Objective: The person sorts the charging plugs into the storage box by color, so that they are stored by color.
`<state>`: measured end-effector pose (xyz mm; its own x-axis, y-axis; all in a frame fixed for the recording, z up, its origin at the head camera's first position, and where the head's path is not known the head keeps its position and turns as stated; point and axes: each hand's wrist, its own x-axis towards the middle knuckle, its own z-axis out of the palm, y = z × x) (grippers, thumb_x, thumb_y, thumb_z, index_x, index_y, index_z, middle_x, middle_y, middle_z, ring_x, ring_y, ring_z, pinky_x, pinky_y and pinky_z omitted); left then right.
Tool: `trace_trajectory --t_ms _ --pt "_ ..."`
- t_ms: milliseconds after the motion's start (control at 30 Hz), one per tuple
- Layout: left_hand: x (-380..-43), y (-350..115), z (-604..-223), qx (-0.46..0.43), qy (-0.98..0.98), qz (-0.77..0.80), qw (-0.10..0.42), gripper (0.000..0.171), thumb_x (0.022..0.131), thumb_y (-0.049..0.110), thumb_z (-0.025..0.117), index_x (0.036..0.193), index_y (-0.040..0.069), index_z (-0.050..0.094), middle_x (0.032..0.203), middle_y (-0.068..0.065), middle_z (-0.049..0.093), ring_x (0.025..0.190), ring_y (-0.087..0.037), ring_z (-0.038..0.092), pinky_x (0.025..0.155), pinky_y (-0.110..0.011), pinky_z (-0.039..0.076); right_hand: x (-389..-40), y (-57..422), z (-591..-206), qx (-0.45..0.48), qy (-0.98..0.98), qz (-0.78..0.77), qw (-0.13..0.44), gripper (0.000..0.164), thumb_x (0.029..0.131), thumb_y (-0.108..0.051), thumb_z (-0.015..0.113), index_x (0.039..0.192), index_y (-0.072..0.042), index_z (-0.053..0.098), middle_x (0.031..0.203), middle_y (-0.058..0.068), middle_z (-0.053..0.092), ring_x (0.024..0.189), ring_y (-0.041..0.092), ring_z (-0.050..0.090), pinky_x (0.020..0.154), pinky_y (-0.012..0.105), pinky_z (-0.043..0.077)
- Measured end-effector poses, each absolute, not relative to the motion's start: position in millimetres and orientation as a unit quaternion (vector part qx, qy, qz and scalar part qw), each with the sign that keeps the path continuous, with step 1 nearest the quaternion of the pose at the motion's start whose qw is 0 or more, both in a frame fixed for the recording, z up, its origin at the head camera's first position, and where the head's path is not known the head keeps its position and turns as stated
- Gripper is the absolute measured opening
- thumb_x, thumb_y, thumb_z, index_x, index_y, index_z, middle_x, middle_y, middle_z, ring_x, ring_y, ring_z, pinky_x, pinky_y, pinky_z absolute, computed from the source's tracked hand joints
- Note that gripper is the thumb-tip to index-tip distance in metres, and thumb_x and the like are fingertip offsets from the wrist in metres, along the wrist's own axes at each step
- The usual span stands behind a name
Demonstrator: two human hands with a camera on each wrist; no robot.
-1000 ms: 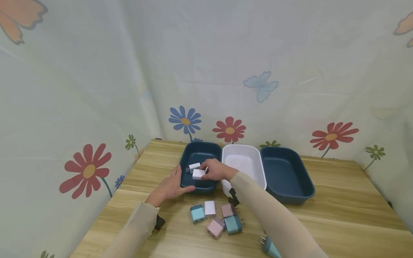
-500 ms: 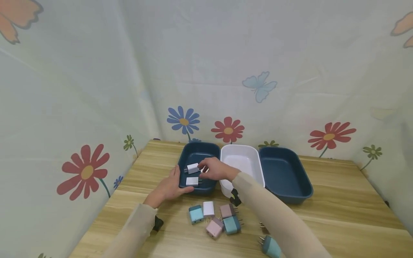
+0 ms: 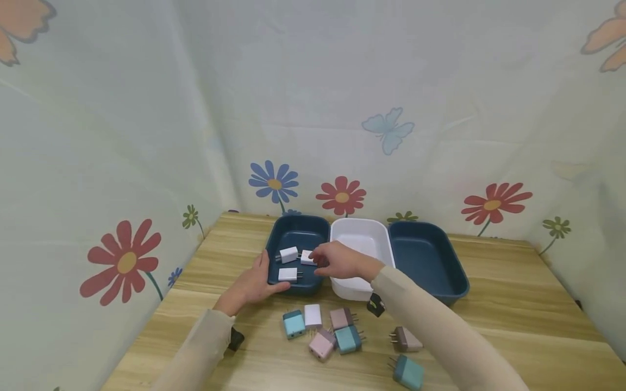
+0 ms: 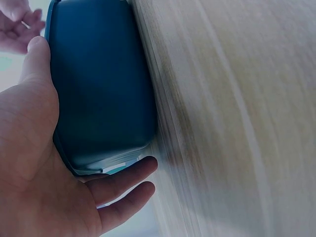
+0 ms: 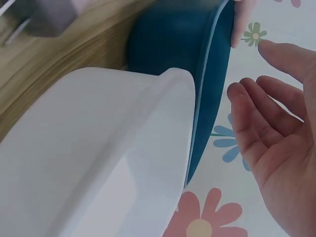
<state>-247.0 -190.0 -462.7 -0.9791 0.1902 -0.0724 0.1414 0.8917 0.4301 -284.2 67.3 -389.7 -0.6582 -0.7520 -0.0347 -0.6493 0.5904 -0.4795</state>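
Observation:
My left hand (image 3: 251,281) rests against the front left corner of the left dark blue bin (image 3: 313,220). In the left wrist view its thumb (image 4: 37,61) lies along the rim, with two straight fingers (image 4: 123,180) reaching past the corner. Three white plug adapters lie in this bin: one near the back left (image 3: 288,254), one at the front (image 3: 287,274), and one at the right (image 3: 307,257), partly covered by my right hand (image 3: 339,259). That hand hovers over the bin's right side, fingers loosely bent and holding nothing; the right wrist view shows the gap between thumb and fingers.
A white bin (image 3: 362,221) and another dark blue bin (image 3: 427,260) stand in line to the right. On the wooden table (image 3: 195,347) in front lie a white adapter (image 3: 313,316), teal ones (image 3: 294,324) and pink ones (image 3: 323,345). A floral curtain (image 3: 303,108) hangs behind.
The right hand has let go of a white adapter at the front of the left bin, then drawn slightly right, uncovering another there. The left hand stays at the bin's corner.

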Motion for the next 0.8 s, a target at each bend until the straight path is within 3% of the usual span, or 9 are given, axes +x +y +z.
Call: trace_trajectory --t_ms 600,800 --pt "-248 -189 -464 0.089 0.971 0.219 0.047 0.121 0.076 0.071 0.059 0.147 -0.008 0.001 0.15 -0.029 0.015 0.124 -0.043 0.042 0.098 -0.051 0.038 -240 87 -407 -0.469 0.855 -0.179 0.127 0.032 0.085 -0.022 0.072 0.113 -0.008 0.068 0.104 0.002 0.068 0.09 0.015 0.063 0.078 0.02 0.048" --pt "-248 -188 -464 0.083 0.97 0.223 0.053 0.12 0.077 0.068 0.061 0.148 -0.007 0.0 0.151 -0.028 0.014 0.127 -0.043 0.039 0.1 -0.052 0.036 -235 85 -428 -0.492 0.849 -0.139 0.132 0.036 0.084 -0.025 0.072 0.118 -0.012 0.067 0.107 -0.003 0.065 0.089 0.007 0.059 0.078 0.018 0.047"
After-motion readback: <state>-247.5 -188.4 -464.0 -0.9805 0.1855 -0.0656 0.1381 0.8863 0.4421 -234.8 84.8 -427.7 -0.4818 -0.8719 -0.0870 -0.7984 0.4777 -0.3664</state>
